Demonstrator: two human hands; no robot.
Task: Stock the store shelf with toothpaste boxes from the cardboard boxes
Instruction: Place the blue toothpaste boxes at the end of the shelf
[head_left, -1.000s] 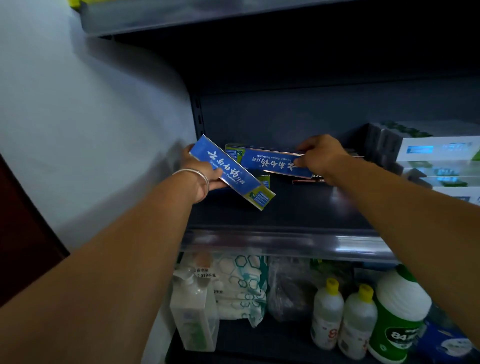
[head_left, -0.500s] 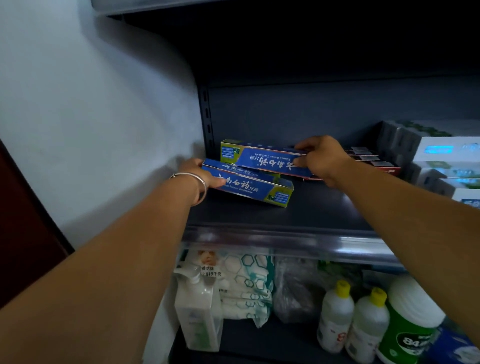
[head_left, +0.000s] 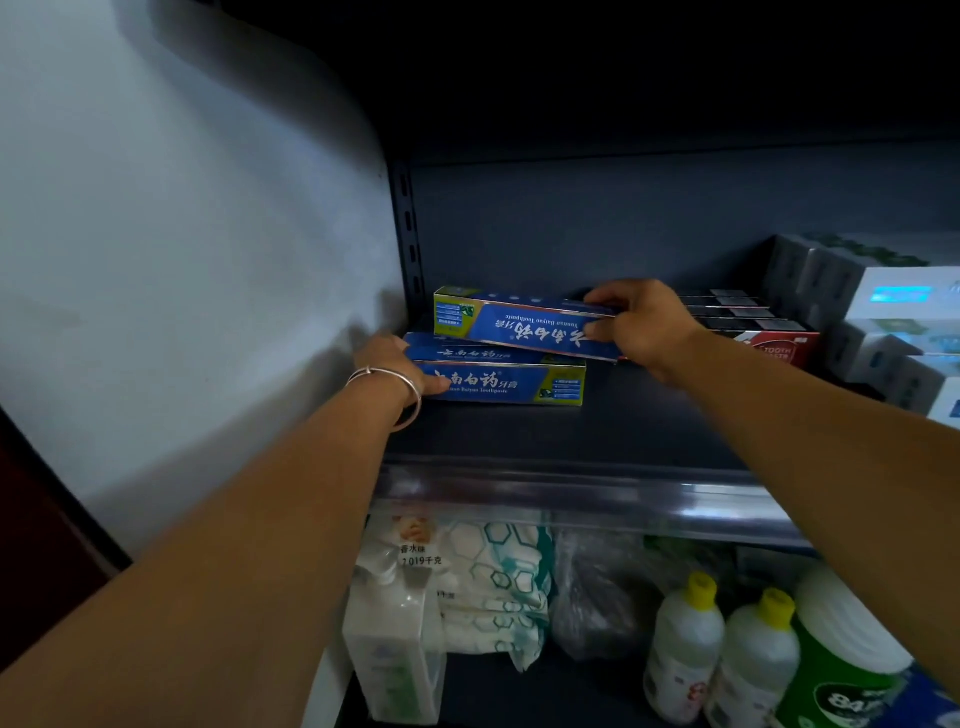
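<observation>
Blue toothpaste box (head_left: 524, 325) gripped by right hand (head_left: 641, 325).

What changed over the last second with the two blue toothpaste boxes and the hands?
The left hand swung its tilted blue box down flat onto the shelf, front edge, and still grips its end. The right hand keeps holding the rear blue box, barely moved.
</observation>
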